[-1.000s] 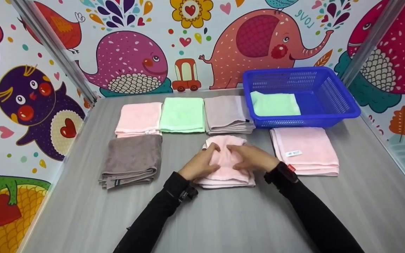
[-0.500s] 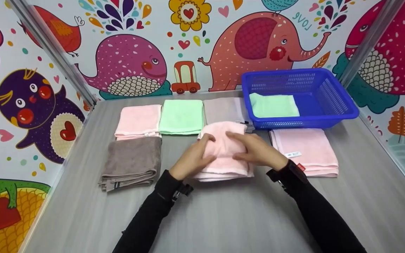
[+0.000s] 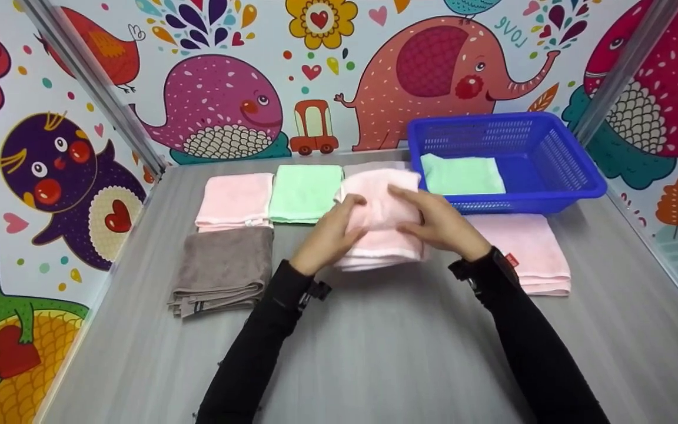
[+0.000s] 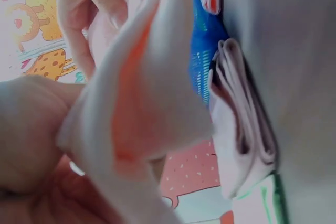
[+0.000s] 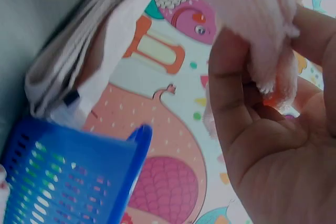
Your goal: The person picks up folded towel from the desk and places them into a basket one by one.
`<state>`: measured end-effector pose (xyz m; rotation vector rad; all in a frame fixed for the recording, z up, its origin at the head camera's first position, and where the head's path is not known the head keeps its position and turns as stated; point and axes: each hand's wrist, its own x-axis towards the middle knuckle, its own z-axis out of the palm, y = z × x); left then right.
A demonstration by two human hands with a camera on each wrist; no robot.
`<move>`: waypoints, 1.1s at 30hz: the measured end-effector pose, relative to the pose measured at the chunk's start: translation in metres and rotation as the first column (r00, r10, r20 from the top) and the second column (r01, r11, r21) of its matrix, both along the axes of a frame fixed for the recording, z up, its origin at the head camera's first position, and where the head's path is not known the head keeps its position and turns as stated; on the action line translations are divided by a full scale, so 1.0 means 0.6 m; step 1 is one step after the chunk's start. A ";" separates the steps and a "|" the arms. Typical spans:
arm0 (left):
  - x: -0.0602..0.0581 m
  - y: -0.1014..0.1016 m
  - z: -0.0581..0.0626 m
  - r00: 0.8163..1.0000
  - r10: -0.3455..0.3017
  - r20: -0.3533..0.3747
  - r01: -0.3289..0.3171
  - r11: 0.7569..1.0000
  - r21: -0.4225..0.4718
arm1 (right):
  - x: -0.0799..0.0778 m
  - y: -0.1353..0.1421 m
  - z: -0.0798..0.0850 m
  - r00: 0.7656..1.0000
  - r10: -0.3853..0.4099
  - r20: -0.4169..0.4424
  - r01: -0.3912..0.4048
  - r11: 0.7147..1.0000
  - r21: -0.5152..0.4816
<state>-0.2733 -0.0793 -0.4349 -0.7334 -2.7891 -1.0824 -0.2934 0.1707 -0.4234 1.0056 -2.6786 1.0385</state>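
Observation:
A folded pink towel (image 3: 383,224) is held up off the table between both hands, near the middle of the head view. My left hand (image 3: 328,235) grips its left edge, thumb and fingers curled round the folds. Its right edge is pinched by my right hand (image 3: 442,222); in the right wrist view the fingers close round the layered pink edge (image 5: 273,61). Close up in the left wrist view, the towel's folds (image 4: 157,93) look blurred. Behind the held towel, a folded light grey-mauve towel (image 3: 368,168) is mostly hidden in the head view.
A blue basket (image 3: 504,203) at the back right holds a green towel (image 3: 462,175). Folded pink (image 3: 236,199) and green (image 3: 306,191) towels lie along the back left. A brown towel (image 3: 224,265) lies in front of them; another pink towel (image 3: 530,247) lies before the basket.
Both hands have lifted the folded pink towel off the table and carried it toward the back, so it now covers much of the grey-mauve towel. The other towels and basket stay put.

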 end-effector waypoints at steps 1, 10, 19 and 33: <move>-0.008 0.004 0.005 1.000 0.010 -0.003 -0.010 1.000 -0.006 | -0.008 0.002 0.004 1.000 -0.006 0.009 0.006 1.000 -0.013; -0.090 0.044 0.042 0.991 0.125 -0.045 -0.126 0.992 -0.023 | -0.094 0.011 0.050 0.993 -0.118 0.016 0.118 0.993 -0.020; -0.139 0.074 0.048 0.989 0.143 -0.036 -0.146 0.987 -0.074 | -0.136 0.019 0.051 0.984 -0.177 0.015 0.177 0.984 0.021; -0.171 0.206 0.043 0.998 0.000 -0.061 0.000 1.000 -0.002 | -0.148 0.149 0.062 0.928 -0.372 -0.001 0.372 0.928 0.017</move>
